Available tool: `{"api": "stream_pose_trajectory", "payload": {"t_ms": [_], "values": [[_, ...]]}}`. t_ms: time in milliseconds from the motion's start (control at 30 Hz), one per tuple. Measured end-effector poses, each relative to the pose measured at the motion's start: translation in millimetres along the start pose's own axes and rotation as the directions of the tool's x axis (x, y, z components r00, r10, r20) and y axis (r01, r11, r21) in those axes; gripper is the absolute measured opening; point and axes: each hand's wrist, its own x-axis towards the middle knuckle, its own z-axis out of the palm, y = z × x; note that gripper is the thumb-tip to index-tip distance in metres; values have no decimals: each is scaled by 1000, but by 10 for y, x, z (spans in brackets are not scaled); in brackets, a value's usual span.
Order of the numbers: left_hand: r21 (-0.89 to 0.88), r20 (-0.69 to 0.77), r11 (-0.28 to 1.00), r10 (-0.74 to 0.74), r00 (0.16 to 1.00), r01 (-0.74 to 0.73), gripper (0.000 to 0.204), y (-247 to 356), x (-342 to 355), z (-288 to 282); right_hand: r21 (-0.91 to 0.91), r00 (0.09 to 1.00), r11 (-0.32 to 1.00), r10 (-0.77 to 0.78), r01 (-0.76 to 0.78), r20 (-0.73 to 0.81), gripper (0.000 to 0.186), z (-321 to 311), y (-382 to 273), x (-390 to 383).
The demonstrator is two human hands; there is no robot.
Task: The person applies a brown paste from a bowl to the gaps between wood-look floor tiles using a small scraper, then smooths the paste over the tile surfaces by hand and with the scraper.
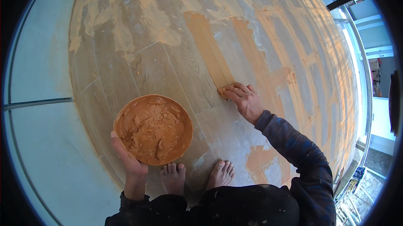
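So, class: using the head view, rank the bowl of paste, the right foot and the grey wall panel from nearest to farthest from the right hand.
From the right hand:
1. Bowl, to its lower left, held by the left hand.
2. Right foot, below it; nearly as close as the bowl.
3. Wall panel, far left.

I see a grey wood-grain floor (168, 70) streaked with pale orange-tan filler (210, 53), densest far and right. The near-left round bowl (153, 129) holds terracotta-orange paste of the same hue. The right sleeve (294, 146) is dark blue, mottled; a pale grey-white panel (37, 49) borders the left.
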Motion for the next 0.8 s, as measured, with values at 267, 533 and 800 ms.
{"api": "stream_pose_trajectory", "payload": {"t_ms": [267,533,800], "values": [[31,-17,999,41,999,-40,72,49,-9,117,136,939,931,327,-340,109,34,-186,-257,-733],[60,-48,998,17,999,-14,70,16,6,126,142,934,981,174,-135,-311,28,102,1059,2141],[31,-176,999,-31,984,37,65,-1,-87,58,-99,993,993,-69,60,-93,32,251,1057,2087]]}}
